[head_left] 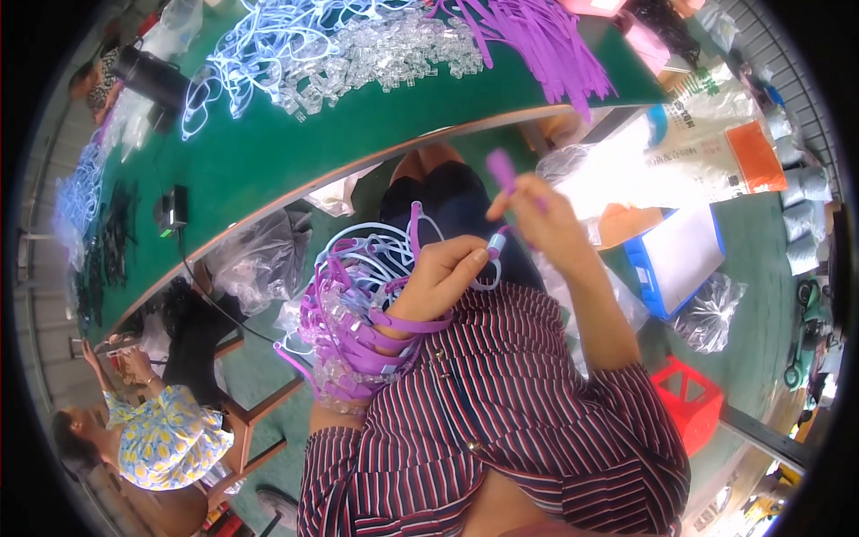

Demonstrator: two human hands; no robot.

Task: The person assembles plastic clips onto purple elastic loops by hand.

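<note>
My left hand (438,273) pinches a light blue corded loop by its thick end piece (496,245), just above my lap. Close by on the right, my right hand (546,219) is closed on a purple strap (501,168); the strap's upper end is smeared by motion. A short purple stretch runs between the right hand and the blue end piece; whether it passes through is too small to tell. Around my left wrist and forearm hangs a thick bundle of purple straps (353,353) with light blue cords (362,246) and transparent plastic clips among them.
Ahead, the green table (295,152) bears piles of light blue loops (268,45), transparent clips (385,58) and purple straps (546,54). To the right are a blue-edged tray (676,259) and a red stool (687,403). Another person (161,438) sits at left.
</note>
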